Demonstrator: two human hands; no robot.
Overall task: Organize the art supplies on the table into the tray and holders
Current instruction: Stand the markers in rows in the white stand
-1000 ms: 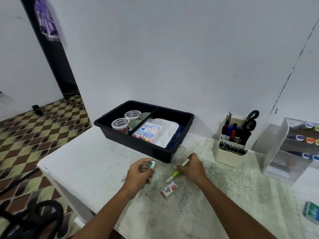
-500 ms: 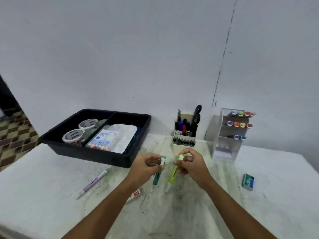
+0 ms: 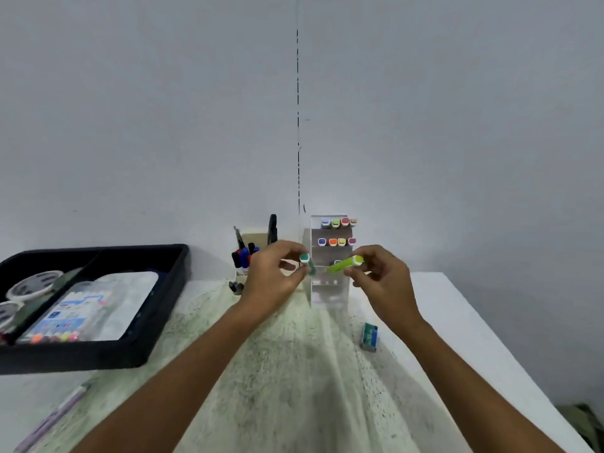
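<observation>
1. Teal-capped marker [image 3: 308, 265] – pinched between the curled fingers of the left hand [image 3: 273, 277], raised off the white speckled table [image 3: 294, 371].
2. The right hand [image 3: 380, 277] pinches a lime-green marker [image 3: 344, 264], tilted, its tip toward the left hand.
3. Just beyond both hands stands the clear acrylic marker rack [image 3: 330, 289] – coloured caps in its upper tiers.
4. Left of the left hand sits the black plastic tray [image 3: 157, 318].
5. Below the right hand lies a small green box [image 3: 370, 336].
</observation>
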